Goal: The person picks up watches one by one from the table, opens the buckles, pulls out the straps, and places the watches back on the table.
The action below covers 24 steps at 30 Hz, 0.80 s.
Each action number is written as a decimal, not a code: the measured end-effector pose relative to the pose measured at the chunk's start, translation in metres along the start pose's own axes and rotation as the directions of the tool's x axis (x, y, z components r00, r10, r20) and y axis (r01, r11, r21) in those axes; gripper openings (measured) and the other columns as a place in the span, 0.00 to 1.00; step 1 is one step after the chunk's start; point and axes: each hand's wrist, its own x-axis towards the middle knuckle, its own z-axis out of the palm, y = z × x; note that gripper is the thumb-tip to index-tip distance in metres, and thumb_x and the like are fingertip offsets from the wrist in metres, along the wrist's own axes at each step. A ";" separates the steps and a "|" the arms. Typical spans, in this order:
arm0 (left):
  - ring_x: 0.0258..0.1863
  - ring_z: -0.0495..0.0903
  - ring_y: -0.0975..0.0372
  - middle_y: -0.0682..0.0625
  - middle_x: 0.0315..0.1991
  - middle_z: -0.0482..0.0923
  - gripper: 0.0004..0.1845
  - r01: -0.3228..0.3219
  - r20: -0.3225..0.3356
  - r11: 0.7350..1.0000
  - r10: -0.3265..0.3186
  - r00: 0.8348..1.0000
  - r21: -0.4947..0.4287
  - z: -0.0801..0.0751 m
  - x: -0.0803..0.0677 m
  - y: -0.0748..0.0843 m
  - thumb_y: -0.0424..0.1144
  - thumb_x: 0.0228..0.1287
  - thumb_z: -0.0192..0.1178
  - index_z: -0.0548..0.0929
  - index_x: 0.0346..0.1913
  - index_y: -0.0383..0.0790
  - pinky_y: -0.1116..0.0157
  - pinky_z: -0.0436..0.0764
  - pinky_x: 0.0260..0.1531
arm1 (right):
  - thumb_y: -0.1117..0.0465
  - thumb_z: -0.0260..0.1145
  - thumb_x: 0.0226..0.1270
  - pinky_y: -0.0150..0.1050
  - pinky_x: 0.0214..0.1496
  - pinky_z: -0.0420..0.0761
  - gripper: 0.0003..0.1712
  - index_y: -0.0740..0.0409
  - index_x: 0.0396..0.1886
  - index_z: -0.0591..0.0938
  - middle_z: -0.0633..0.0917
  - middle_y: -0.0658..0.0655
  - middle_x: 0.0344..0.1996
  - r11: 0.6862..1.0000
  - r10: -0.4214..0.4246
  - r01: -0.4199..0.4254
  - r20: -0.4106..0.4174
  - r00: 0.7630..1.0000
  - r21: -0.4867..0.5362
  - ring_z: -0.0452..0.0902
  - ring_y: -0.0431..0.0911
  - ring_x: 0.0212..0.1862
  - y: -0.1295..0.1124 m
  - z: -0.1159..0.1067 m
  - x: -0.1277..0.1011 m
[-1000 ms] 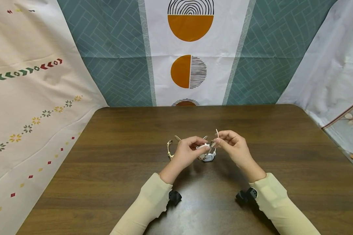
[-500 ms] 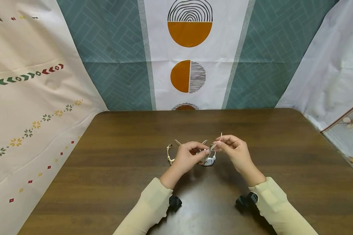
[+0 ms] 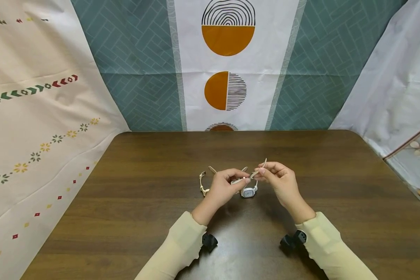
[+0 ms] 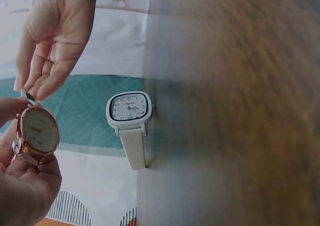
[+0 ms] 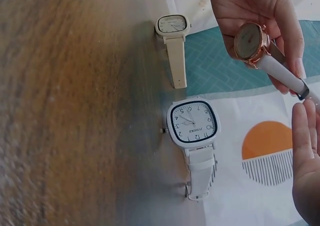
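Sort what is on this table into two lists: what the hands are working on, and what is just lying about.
In hand:
- round watch with rose-gold rim, gripped by the left hand
- its pale strap, pinched by the right hand

Lying about:
- white square-faced watch on the table
- cream watch beside the left hand

Makeshift recording set — wooden table (image 3: 126, 202) boxed in by hung patterned bedsheets (image 3: 227, 62)
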 end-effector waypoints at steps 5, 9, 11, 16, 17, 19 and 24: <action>0.19 0.71 0.73 0.37 0.31 0.83 0.08 0.006 -0.005 1.000 -0.006 1.000 0.003 0.001 0.000 -0.001 0.31 0.56 0.67 0.86 0.38 0.32 0.77 0.71 0.19 | 0.76 0.57 0.66 0.33 0.39 0.84 0.08 0.64 0.36 0.81 0.87 0.52 0.31 0.998 -0.002 0.002 -0.009 1.000 0.061 0.85 0.41 0.32 0.001 0.000 0.000; 0.19 0.71 0.73 0.37 0.30 0.82 0.07 -0.002 -0.009 1.000 0.002 1.000 -0.014 0.002 0.000 0.000 0.31 0.57 0.66 0.86 0.38 0.31 0.77 0.71 0.19 | 0.76 0.56 0.67 0.33 0.40 0.83 0.09 0.64 0.38 0.81 0.87 0.52 0.32 0.992 -0.004 0.004 0.003 1.000 0.125 0.85 0.41 0.34 0.002 0.000 0.000; 0.19 0.71 0.73 0.35 0.29 0.82 0.08 -0.008 -0.004 0.999 0.008 1.000 -0.038 0.003 0.000 0.000 0.29 0.57 0.65 0.84 0.39 0.30 0.77 0.72 0.20 | 0.76 0.55 0.67 0.34 0.40 0.83 0.10 0.64 0.38 0.81 0.87 0.53 0.33 0.990 -0.011 0.010 0.009 1.000 0.143 0.85 0.42 0.34 0.002 0.000 -0.001; 0.18 0.70 0.72 0.34 0.28 0.78 0.07 -0.006 0.032 0.998 0.008 0.999 -0.064 0.002 0.000 0.000 0.27 0.57 0.63 0.81 0.39 0.28 0.76 0.71 0.19 | 0.77 0.55 0.66 0.34 0.41 0.83 0.10 0.65 0.38 0.81 0.87 0.53 0.33 0.992 -0.029 0.027 0.018 0.999 0.124 0.85 0.42 0.35 0.004 -0.001 -0.001; 0.18 0.69 0.72 0.35 0.28 0.77 0.07 0.002 0.039 0.998 0.001 0.999 -0.060 0.001 0.000 0.000 0.26 0.57 0.63 0.81 0.39 0.28 0.76 0.70 0.19 | 0.78 0.55 0.66 0.34 0.41 0.83 0.10 0.65 0.38 0.81 0.87 0.53 0.32 0.993 -0.029 0.027 0.020 0.999 0.115 0.85 0.42 0.34 0.004 -0.001 -0.001; 0.18 0.68 0.72 0.35 0.28 0.76 0.07 0.018 0.049 0.999 -0.016 0.999 -0.048 0.000 0.001 0.000 0.27 0.57 0.63 0.81 0.38 0.28 0.76 0.69 0.18 | 0.78 0.56 0.66 0.34 0.41 0.83 0.09 0.66 0.38 0.81 0.87 0.52 0.32 0.995 -0.030 0.028 0.027 0.999 0.095 0.85 0.42 0.34 0.005 0.000 -0.001; 0.18 0.69 0.71 0.36 0.27 0.77 0.07 0.064 0.057 0.997 -0.062 0.996 -0.043 -0.003 0.001 0.001 0.27 0.56 0.63 0.82 0.38 0.28 0.75 0.70 0.19 | 0.77 0.58 0.65 0.34 0.40 0.83 0.09 0.63 0.37 0.82 0.87 0.52 0.32 0.998 -0.045 0.043 0.044 0.998 0.047 0.85 0.41 0.35 0.004 0.001 0.000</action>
